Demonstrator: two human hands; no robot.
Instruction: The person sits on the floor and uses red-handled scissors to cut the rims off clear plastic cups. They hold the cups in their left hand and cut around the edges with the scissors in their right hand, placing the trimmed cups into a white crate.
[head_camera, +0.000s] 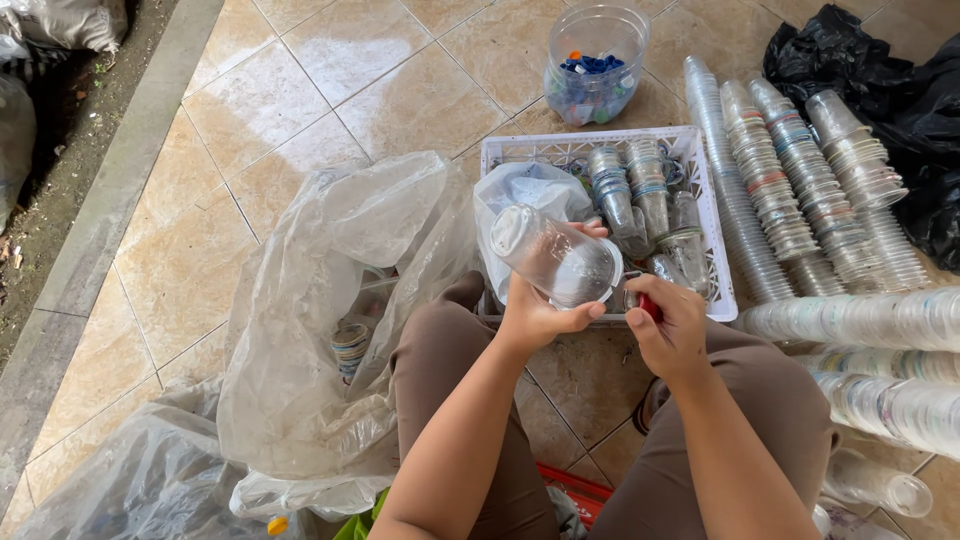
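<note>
Your left hand (535, 315) clamps the clear plastic cup (555, 260) tilted, rim toward your right hand (668, 325), at 3 o'clock, gripping a red-handled tool (648, 305).

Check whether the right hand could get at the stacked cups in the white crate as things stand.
Probably yes: the right hand sits at the white crate's near edge, with the stacked cups open from above, but it already grips a small red tool.

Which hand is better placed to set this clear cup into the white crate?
Probably the left. The left hand already grips the clear plastic cup right above the white crate, while the right hand is closed around a small red tool.
</note>
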